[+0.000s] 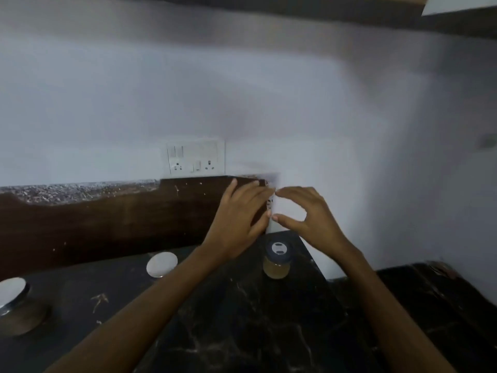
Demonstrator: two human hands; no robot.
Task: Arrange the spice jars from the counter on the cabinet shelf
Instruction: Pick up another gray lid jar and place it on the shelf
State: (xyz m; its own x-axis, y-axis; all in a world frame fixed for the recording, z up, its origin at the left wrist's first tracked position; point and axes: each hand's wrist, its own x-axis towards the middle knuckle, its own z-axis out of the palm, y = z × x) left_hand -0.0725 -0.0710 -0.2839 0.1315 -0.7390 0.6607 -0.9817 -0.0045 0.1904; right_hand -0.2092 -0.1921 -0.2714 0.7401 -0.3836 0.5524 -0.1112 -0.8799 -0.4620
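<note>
Head view: spice jar stands upright on the desk, just below the fingers of both hands, untouched. Left hand has straight fingers, right hand a loose C of thumb and forefinger; both spread, holding nothing. The jar looks like glass with a dark lid, part-filled pale yellow: probably light, rigid, breakable, smooth-sided. Grip the body under the lid, not the lid alone. The desk is dark veined stone, hard on glass. Steel container sits left of the fingers, socket panel above-left. Cabinet edge is far above; shelf not visible.
</note>
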